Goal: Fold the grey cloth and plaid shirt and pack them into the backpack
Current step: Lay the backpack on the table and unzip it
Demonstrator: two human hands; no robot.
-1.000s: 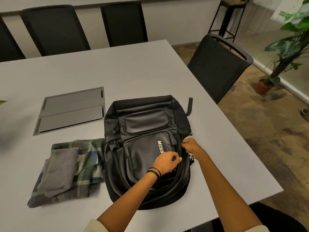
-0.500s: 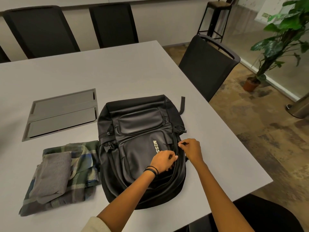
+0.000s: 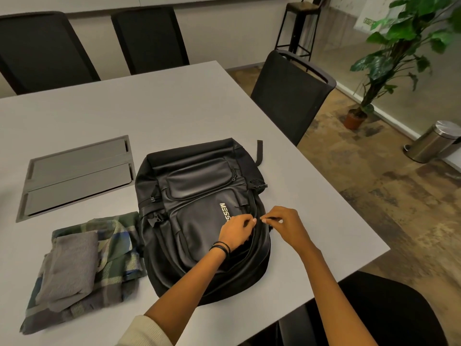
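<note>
Head view catches the opening step. Folding looks done, since the grey cloth lies folded on top of the folded plaid shirt, and neither is packed yet. The stack sits on the counter at 9 o'clock of the black backpack, touching its side. The backpack lies flat, front panel up, its long axis running 12 to 6 o'clock, with the rounded end toward 6 and the squared end toward 12. Both hands work at its 3 o'clock edge. The left hand pinches the front panel beside the zip line, and the right hand pinches what seems to be the zipper pull. The next move probably calls for drawing the pull round the curved end while the left hand keeps the fabric taut, then lifting the flap so the stack can go in.
</note>
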